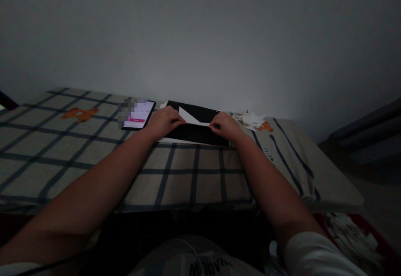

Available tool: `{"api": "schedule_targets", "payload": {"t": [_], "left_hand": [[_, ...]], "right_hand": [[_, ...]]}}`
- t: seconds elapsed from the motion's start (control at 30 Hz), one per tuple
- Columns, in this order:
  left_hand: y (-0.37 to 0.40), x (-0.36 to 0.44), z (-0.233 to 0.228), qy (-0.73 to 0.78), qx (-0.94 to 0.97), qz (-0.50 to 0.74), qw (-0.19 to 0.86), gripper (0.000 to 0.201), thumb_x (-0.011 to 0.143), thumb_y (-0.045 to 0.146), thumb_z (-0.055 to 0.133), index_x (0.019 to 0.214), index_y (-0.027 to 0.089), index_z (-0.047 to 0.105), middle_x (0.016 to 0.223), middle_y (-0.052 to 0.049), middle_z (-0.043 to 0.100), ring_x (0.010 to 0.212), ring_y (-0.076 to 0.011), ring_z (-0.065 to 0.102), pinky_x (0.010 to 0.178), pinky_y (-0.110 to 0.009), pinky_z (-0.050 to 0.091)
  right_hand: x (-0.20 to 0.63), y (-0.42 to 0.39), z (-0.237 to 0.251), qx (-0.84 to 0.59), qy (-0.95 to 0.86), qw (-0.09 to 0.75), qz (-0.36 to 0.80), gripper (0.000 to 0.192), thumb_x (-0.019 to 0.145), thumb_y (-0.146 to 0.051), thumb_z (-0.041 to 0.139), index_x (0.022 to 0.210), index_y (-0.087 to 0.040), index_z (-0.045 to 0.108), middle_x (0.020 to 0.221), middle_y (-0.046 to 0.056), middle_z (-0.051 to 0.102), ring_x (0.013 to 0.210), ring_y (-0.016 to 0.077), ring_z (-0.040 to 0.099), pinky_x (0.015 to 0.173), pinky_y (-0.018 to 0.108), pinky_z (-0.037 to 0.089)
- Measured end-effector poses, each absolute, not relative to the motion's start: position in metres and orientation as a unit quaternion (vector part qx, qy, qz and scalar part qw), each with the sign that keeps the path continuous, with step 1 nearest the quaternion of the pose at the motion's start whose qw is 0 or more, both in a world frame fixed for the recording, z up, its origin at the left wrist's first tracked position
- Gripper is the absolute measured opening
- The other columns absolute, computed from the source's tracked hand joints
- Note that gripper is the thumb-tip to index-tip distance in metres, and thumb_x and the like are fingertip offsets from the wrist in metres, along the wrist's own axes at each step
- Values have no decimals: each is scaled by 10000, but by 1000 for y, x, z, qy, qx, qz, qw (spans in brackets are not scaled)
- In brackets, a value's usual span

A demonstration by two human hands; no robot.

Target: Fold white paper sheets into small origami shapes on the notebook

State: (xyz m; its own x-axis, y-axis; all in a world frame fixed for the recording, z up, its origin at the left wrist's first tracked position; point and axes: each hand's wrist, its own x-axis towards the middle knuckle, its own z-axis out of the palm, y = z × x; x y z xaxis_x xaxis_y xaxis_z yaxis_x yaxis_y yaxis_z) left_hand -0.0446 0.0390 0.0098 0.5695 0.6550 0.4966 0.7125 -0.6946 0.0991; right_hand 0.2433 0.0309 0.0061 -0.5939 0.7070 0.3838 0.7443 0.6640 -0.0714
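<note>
A folded white sheet of paper (190, 117) is stretched between my two hands over a flat black board (200, 136). My left hand (167, 121) pinches the paper's left end between thumb and fingers. At the other end my right hand (226, 126) pinches it the same way. One corner of the paper slants up to a point near my left hand, while its near edge runs straight from hand to hand. White sheet edges show under the board's front and back left.
A lit phone (139, 115) lies left of the board. Several white paper pieces (250, 119) are heaped to the right. Beneath is a checked tablecloth (94, 150) with orange bear prints, against a wall. More paper strips (352, 236) lie in a red container low on the right.
</note>
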Motion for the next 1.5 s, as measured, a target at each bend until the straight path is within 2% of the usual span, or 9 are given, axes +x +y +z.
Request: {"api": "schedule_targets", "payload": {"t": [0.23, 0.43, 0.67, 0.8, 0.9, 1.23, 1.5], "left_hand": [[42, -46, 3, -427, -867, -242, 83, 259, 865, 449, 609, 800, 229, 730, 815, -35, 702, 849, -199, 595, 723, -297, 429], [43, -48, 5, -395, -896, -198, 48, 262, 908, 379, 534, 902, 209, 733, 912, -47, 710, 934, -199, 597, 788, -301, 451], [36, -42, 9, -377, -898, -216, 63, 229, 907, 311, 535, 919, 196, 733, 946, -48, 716, 946, -206, 596, 816, -317, 462], [29, -33, 10, -364, -903, -220, 68, 232, 915, 306, 522, 946, 213, 731, 972, -45, 718, 966, -202, 591, 829, -321, 461], [26, -28, 9, -347, -909, -219, 71, 248, 929, 322, 507, 961, 219, 730, 973, -44, 716, 966, -200, 589, 845, -323, 452], [21, -26, 9, -321, -912, -253, 33, 269, 922, 389, 534, 946, 202, 727, 925, -54, 710, 923, -200, 592, 820, -331, 447], [25, -27, 4, -347, -901, -257, 32, 211, 911, 327, 555, 931, 199, 721, 916, -51, 703, 925, -187, 593, 815, -306, 447]], "right_hand": [[242, 30, 4, -431, -886, 166, -45, 104, 818, -175, 628, 734, -187, 688, 791, 56, 658, 823, 195, 548, 721, 320, 396], [244, 32, 2, -430, -890, 150, -32, 100, 813, -137, 620, 762, -180, 694, 809, 63, 664, 849, 195, 550, 747, 314, 404], [248, 31, 1, -422, -890, 171, -28, 56, 813, -208, 644, 807, -195, 698, 835, 50, 669, 857, 192, 546, 776, 325, 396], [234, 24, 4, -394, -891, 225, -13, 122, 876, -251, 593, 876, -185, 695, 910, 66, 686, 908, 197, 553, 793, 330, 395], [222, 19, 4, -373, -901, 223, -19, 152, 903, -248, 560, 917, -184, 696, 927, 67, 685, 910, 195, 547, 799, 322, 392], [217, 18, 0, -365, -901, 235, -18, 150, 894, -217, 540, 870, -178, 682, 883, 68, 663, 896, 193, 532, 789, 303, 397], [215, 20, -3, -365, -898, 247, -5, 120, 854, -190, 566, 852, -174, 685, 848, 58, 671, 850, 185, 542, 768, 297, 397]]}}
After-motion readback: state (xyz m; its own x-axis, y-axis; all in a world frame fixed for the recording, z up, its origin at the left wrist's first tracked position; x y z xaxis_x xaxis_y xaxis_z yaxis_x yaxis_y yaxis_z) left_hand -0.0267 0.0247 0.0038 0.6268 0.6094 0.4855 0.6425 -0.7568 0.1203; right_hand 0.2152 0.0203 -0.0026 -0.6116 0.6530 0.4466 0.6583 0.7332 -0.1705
